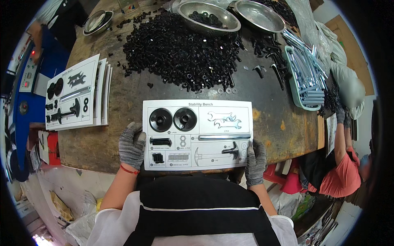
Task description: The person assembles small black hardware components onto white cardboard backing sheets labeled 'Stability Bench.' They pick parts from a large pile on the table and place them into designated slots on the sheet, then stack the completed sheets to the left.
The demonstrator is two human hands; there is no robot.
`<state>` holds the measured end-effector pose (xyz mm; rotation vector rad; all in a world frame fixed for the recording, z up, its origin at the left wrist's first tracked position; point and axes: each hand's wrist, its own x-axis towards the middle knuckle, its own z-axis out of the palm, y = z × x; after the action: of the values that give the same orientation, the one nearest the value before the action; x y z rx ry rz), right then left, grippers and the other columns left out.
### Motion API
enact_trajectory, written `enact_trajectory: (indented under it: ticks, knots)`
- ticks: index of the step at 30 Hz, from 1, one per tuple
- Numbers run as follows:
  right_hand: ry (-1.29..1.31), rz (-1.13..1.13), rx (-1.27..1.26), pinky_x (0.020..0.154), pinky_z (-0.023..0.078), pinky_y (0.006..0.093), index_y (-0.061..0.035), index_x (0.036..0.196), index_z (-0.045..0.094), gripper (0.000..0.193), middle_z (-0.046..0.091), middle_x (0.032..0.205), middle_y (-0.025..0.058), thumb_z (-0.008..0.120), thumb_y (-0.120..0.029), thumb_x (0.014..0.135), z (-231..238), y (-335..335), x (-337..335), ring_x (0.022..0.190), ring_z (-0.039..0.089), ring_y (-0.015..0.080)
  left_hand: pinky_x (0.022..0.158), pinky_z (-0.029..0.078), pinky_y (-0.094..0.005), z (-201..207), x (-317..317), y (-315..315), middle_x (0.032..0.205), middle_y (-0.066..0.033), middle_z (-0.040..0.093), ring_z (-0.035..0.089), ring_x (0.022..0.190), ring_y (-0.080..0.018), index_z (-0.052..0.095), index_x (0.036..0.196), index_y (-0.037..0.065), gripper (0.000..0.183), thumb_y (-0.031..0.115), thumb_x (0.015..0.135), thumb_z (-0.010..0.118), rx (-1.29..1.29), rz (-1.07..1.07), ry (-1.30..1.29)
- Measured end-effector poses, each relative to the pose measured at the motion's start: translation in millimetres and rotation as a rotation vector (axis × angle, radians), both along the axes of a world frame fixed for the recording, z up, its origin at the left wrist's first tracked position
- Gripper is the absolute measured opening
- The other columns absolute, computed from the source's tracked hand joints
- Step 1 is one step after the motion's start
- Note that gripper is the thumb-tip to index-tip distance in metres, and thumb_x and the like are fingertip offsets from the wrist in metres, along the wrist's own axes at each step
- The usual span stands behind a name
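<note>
Both gloved hands hold a white printed hardware card (176, 104) at the table's front edge. My left hand (132, 144) grips its left edge; my right hand (256, 163) presses on its right edge, the fingers partly behind it. On the card sit two black round discs (160, 119), two silver wrenches (225, 120), a silver tube (224, 137) and black bolts (160, 141). A black T-shaped piece (233, 151) lies at its lower right, beside an outline whose left part shows only as print. Whether the washers (182, 141) are real or printed, I cannot tell.
A big heap of black bolts (180, 53) covers the table's middle. Behind it are two metal bowls (208, 17) (262, 16). Filled cards (74, 92) stack at left. A pale green basket (294, 84) holds silver tubes at right. Another person (338, 172) works at far right.
</note>
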<state>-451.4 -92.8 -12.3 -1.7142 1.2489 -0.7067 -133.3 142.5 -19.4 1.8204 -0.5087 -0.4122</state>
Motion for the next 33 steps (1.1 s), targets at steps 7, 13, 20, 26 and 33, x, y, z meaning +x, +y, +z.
enact_trajectory:
  ticks: [7,13,20,26,33]
  knots:
    - [0.269,0.262,-0.346,0.086,0.052,0.0358,-0.0076,0.112,0.065,0.028,0.067,0.105,0.0137,0.069,-0.010,0.085,36,-103,67,0.097,0.064,0.0296,0.098,0.048,-0.0416,45,23,-108,0.115,-0.0121,0.061,0.057,0.114,-0.0317,0.069,0.106,0.012,0.036,0.010,0.071,0.076,0.173,-0.221,-0.841]
    - [0.754,0.585,-0.577,0.087,0.050,0.0450,-0.0153,0.110,0.069,0.028,0.064,0.110,0.0137,0.068,-0.014,0.082,33,-146,182,0.098,0.061,0.0363,0.114,0.029,-0.0402,46,40,-246,0.147,-0.0052,0.046,0.028,0.143,-0.0323,0.075,0.094,0.025,0.020,0.031,0.075,0.072,0.576,-0.564,-1.157]
    - [0.712,0.587,-0.653,0.082,0.051,0.0473,-0.0085,0.093,0.067,0.016,0.067,0.097,0.0148,0.060,-0.020,0.084,22,-157,191,0.094,0.063,0.0362,0.118,0.022,-0.0416,42,53,-272,0.153,-0.0028,0.040,0.026,0.146,-0.0272,0.076,0.088,0.024,0.014,0.031,0.079,0.068,0.634,-0.641,-1.214]
    - [0.446,0.427,-0.426,0.080,0.052,0.0465,-0.0057,0.095,0.064,0.020,0.067,0.095,0.0171,0.068,-0.020,0.081,35,-135,172,0.091,0.064,0.0367,0.119,0.018,-0.0444,48,61,-278,0.155,-0.0053,0.036,0.021,0.147,-0.0303,0.076,0.090,0.026,0.016,0.028,0.074,0.075,0.648,-0.750,-1.096]
    - [0.205,0.334,-0.329,0.067,0.051,0.0398,-0.0059,0.093,0.064,0.019,0.064,0.083,0.0119,0.072,-0.018,0.081,34,-93,126,0.069,0.060,0.0273,0.120,0.018,-0.0446,50,50,-279,0.155,-0.0067,0.035,0.021,0.148,-0.0301,0.075,0.097,0.023,0.018,0.025,0.079,0.072,0.708,-0.744,-1.182]
